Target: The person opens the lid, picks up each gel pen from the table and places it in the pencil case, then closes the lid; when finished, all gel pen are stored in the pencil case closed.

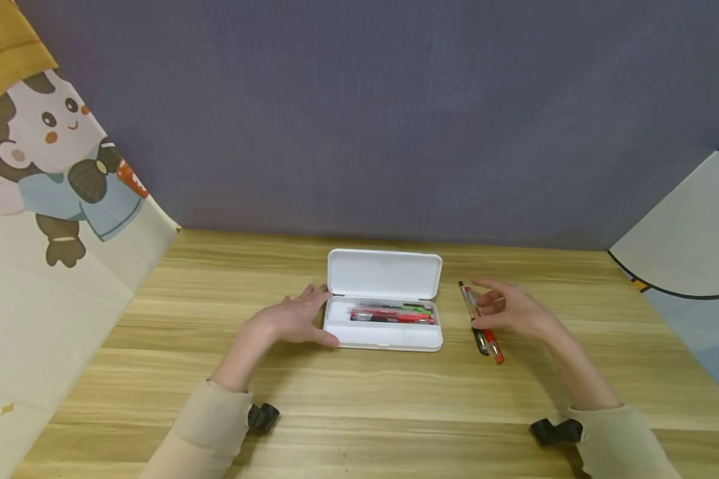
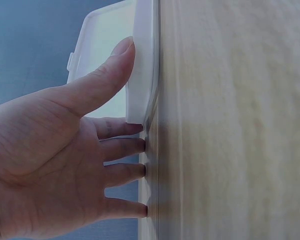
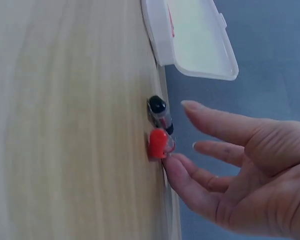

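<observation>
A white pencil case (image 1: 389,338) lies open mid-table, its lid (image 1: 385,274) standing up behind and several red, black and green pens (image 1: 395,313) in the tray. My left hand (image 1: 302,318) rests at the case's left end. Its thumb presses the case's edge (image 2: 142,60) and its straight fingertips (image 2: 135,170) touch the table. Two loose pens lie right of the case, one red (image 1: 496,351) and one black (image 1: 482,342). My right hand (image 1: 503,307) hovers over them with relaxed fingers. A fingertip (image 3: 172,167) is right beside the red pen's cap (image 3: 157,144), with the black cap (image 3: 158,106) next to it.
The wooden table (image 1: 359,412) runs to a grey back wall (image 1: 395,120). Printed fabric panels stand at the left (image 1: 54,219) and the right (image 1: 695,266). Black wrist-camera mounts (image 1: 262,418) show at both sleeves.
</observation>
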Motion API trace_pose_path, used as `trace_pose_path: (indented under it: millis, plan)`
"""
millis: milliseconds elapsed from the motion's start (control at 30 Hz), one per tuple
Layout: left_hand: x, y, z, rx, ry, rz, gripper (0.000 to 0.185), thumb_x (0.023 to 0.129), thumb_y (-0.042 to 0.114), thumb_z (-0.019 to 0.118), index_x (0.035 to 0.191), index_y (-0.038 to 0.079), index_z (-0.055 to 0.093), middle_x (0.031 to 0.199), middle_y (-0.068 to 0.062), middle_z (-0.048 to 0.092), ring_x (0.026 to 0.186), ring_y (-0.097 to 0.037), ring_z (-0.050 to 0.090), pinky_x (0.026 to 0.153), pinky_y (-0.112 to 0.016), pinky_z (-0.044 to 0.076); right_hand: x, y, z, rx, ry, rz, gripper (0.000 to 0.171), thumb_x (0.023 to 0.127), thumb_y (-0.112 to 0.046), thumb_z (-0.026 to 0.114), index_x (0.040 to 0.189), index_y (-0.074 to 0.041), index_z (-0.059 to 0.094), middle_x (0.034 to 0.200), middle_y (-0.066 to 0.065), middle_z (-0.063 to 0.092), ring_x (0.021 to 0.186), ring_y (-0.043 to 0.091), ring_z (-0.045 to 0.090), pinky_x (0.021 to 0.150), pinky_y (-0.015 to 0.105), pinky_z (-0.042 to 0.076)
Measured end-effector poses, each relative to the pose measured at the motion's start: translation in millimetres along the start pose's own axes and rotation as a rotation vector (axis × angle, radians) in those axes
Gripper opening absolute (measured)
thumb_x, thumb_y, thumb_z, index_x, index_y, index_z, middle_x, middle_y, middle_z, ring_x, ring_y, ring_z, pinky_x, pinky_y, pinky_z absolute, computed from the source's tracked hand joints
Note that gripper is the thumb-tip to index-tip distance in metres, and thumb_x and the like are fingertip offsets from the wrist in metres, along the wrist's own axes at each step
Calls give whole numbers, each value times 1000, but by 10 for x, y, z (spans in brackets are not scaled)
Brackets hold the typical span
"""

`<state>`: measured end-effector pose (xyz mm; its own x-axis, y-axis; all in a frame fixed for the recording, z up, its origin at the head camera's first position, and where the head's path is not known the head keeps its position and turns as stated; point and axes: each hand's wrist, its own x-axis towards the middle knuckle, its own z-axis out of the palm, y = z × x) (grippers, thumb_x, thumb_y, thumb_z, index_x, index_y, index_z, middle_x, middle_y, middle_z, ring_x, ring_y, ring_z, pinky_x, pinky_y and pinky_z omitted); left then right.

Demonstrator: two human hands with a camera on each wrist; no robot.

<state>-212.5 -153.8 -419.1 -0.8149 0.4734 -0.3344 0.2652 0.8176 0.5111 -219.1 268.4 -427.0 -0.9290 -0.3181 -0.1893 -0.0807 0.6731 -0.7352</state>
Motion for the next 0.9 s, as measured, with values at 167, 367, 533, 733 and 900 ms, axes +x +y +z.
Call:
trace_pose_path:
  millis: [167, 367, 533, 733, 900]
  plan:
    - [6, -4, -5, 3, 1, 2, 101, 88, 45, 79, 163, 9, 24, 173, -19, 12, 161, -41, 7, 127, -72, 9, -2, -29, 43, -9, 9, 55, 92, 81, -5, 84, 157, 6, 32, 127, 31, 57, 101, 28, 61, 72, 23, 56]
    - [16, -14, 4, 4, 5, 11, 99, 87, 45, 79, 162, 8, 26, 173, -21, 14, 161, -43, 8, 126, -73, 11, -6, -22, 67, 2, 19, 83, 89, 80, -1, 83, 154, 10, 35, 121, 30, 59, 92, 20, 63, 67, 23, 57]
    - [14, -4, 1, 7, 2, 11, 99, 88, 45, 79, 162, 9, 26, 173, -21, 13, 161, -43, 7, 126, -73, 10, -10, -31, 71, -30, 34, 116, 86, 79, -2, 84, 151, 10, 39, 118, 27, 62, 92, 19, 70, 67, 23, 58]
    - [16, -7, 4, 4, 0, 11, 100, 88, 45, 79, 163, 8, 25, 173, -20, 13, 161, -43, 8, 126, -73, 10, -11, -57, 70, -77, 46, 141, 85, 77, -6, 86, 149, 10, 43, 116, 25, 65, 97, 25, 71, 69, 23, 57]
    - [21, -14, 6, -4, 4, 10, 100, 87, 45, 79, 162, 8, 25, 173, -21, 13, 161, -43, 8, 126, -73, 10, 1, -55, 70, -36, 36, 154, 85, 79, -5, 84, 151, 10, 42, 115, 24, 66, 96, 22, 67, 69, 23, 59]
